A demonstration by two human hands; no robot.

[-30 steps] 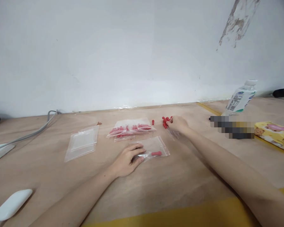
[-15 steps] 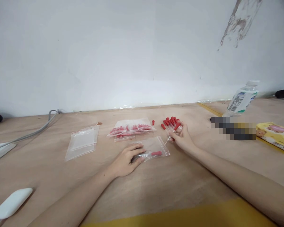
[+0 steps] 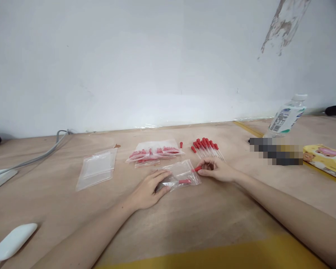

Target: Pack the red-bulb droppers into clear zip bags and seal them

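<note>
My left hand [image 3: 151, 188] rests on the near end of a clear zip bag [image 3: 182, 172] lying on the wooden table, fingers curled on its edge. One red-capped dropper [image 3: 184, 181] lies inside the bag. My right hand [image 3: 216, 170] pinches another red-capped dropper [image 3: 197, 168] at the bag's right edge. Behind that hand lies a row of several loose red-capped droppers [image 3: 207, 147].
A heap of filled bags [image 3: 154, 153] and a stack of empty bags [image 3: 97, 167] lie to the left. A water bottle [image 3: 285, 116], a yellow pack [image 3: 326, 157], a grey cable [image 3: 30, 160] and white objects [image 3: 12, 243] sit around the table.
My right hand has come back from the loose droppers with one dropper and brought it down to the bag's right edge. The left hand has stayed on the bag.
</note>
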